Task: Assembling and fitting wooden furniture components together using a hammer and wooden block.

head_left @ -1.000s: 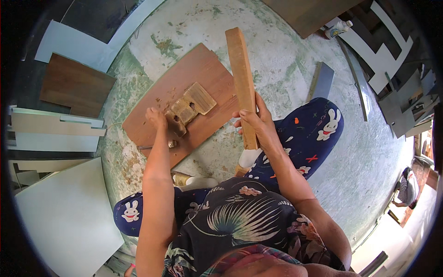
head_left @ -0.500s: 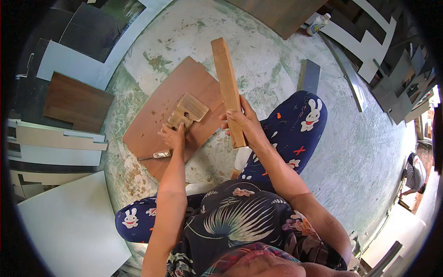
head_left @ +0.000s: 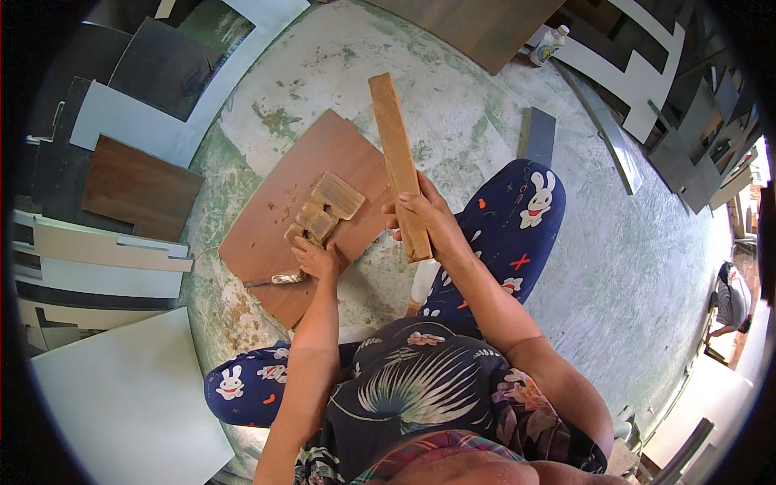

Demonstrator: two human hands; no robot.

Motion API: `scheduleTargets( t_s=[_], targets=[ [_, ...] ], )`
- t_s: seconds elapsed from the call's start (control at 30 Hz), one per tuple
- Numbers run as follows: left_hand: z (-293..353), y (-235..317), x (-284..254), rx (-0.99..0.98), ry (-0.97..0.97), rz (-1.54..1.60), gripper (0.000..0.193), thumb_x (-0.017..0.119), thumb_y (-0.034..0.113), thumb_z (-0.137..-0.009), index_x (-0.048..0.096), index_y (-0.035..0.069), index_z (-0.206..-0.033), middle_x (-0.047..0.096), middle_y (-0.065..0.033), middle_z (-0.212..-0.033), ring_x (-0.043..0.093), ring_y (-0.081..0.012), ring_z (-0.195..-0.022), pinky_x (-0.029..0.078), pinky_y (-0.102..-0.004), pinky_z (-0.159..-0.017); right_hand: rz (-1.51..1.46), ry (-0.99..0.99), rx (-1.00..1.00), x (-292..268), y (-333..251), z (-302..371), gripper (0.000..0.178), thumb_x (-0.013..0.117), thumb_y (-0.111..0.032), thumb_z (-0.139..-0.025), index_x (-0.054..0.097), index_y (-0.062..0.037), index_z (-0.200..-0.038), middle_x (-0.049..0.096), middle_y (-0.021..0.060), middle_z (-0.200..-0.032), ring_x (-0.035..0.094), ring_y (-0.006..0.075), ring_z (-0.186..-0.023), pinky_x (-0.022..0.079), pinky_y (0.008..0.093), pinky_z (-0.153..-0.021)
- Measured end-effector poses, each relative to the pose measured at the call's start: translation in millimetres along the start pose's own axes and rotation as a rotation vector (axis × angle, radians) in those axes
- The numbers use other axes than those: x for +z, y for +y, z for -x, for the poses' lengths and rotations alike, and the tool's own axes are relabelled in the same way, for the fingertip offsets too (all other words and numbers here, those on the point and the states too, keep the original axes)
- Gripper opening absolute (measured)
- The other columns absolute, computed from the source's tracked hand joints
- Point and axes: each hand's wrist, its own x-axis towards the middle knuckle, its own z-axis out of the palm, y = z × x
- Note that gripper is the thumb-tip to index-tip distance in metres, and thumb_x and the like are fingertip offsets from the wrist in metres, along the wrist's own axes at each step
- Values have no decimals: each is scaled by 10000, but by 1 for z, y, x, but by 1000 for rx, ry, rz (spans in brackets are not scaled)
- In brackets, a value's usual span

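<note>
Right hand [head_left: 428,215] clamped round a wooden bar [head_left: 394,141] — left hand [head_left: 318,259] (loosely spread) at a notched block [head_left: 320,220].

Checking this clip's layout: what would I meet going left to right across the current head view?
Dark brown panel, notched wooden block, wooden bar in the right hand, dark grey board, long glossy strip.

Tan bar [head_left: 394,145], reddish-brown board [head_left: 323,145]
</note>
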Motion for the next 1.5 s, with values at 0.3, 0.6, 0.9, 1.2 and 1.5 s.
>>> scheduleTargets(
  t_s=[0.3,0.6,0.9,1.2,1.5],
  targets=[
    [-1,8,-12,-24,15,72,863,720,172,-770,227,103,-1474,335,-278,-1415,391,-444,-1284,362,-522,-1023,-88,-26,-130,0,-24,19,670,567,-241,-899,249,-137,-1480,607,149,-982,626,192,-758,547,320,-645],
    [-51,-22,-9,-135,68,452,787,754,227,-727,340,45,-1371,536,-238,-1192,568,-395,-1039,460,-470,-918,-282,-72,-612,-60,-138,105,730,570,-381,-871,342,126,-1343,535,276,-1160,600,252,-866,573,341,-656],
    [-44,-17,2,-364,-620,1393,298,702,267,-849,609,74,-1056,673,-46,-879,646,-180,-707,461,-286,-522,553,846,-729,-251,-39,29,672,641,-109,-820,340,-25,-1414,596,125,-1118,611,193,-945,509,298,-768],
    [-50,5,-38,-322,-667,1613,249,619,213,-923,562,125,-1148,662,-29,-1017,664,-184,-859,554,-337,-635,851,931,-271,-279,124,31,650,575,-463,-913,489,10,-1351,655,177,-1120,609,242,-1042,464,372,-903],
    [-21,44,-94,-58,-508,1561,314,649,154,-899,528,104,-1185,634,-41,-1050,640,-211,-944,553,-388,-738,802,917,-485,-269,114,-3,563,545,-389,-943,484,-18,-1361,623,157,-1196,594,235,-1095,459,351,-938]
  ],
)
